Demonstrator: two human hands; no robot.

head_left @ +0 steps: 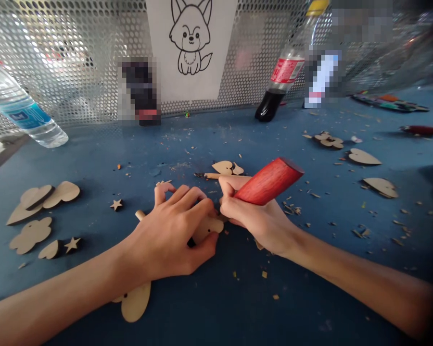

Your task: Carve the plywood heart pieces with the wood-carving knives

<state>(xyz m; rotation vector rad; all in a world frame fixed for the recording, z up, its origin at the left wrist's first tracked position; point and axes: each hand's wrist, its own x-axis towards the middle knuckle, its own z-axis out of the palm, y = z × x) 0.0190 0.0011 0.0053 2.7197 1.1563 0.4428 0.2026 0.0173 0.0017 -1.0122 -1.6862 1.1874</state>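
My left hand lies curled over a small flat wooden cutout on the blue table, with fingers and thumb pressing it down. My right hand is closed around a carving tool with a thick red handle. The handle sticks up to the right, and the tool's tip is hidden between my two hands at the cutout. Another wooden piece pokes out from under my left forearm.
Wooden hearts, clouds and stars lie at the left. More hearts lie at the right, among wood shavings. A water bottle, a dark soda bottle and a fox drawing stand along the perforated metal back wall.
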